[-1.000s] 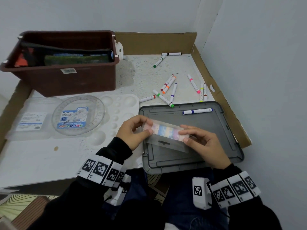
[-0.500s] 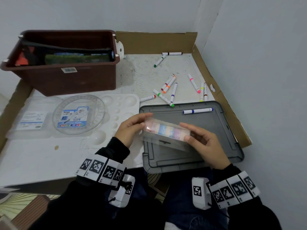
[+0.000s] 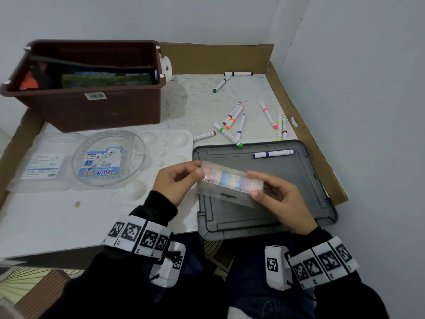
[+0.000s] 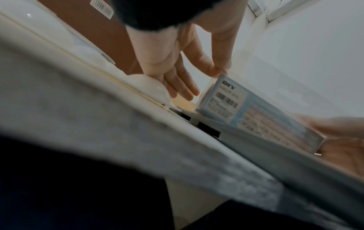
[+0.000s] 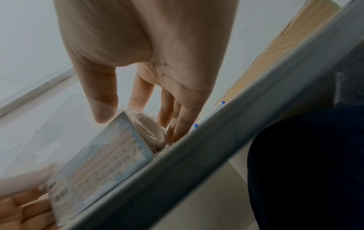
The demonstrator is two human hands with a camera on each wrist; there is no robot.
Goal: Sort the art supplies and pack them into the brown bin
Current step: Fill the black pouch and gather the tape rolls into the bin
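Note:
Both hands hold a clear plastic box of pastel tape rolls (image 3: 232, 180) just above the grey lid (image 3: 299, 180). My left hand (image 3: 198, 168) pinches its left end, and my right hand (image 3: 253, 184) pinches the right end between thumb and forefinger. In the left wrist view the left hand (image 4: 206, 77) is on the box's labelled end (image 4: 226, 101). The right wrist view shows my right hand (image 5: 122, 118) on the box (image 5: 102, 163). The brown bin (image 3: 92, 111) stands at the back left with dark flat items inside.
Several markers (image 3: 232, 118) lie scattered on the white mat behind the lid; a blue one (image 3: 273, 153) rests on the lid. A white palette (image 3: 174, 139) and a clear round pen case (image 3: 108, 157) lie to the left. Cardboard walls border the back and right.
The hands have turned the box slightly, so the tape rolls face up more. It stays over the grey lid. Nothing else has moved.

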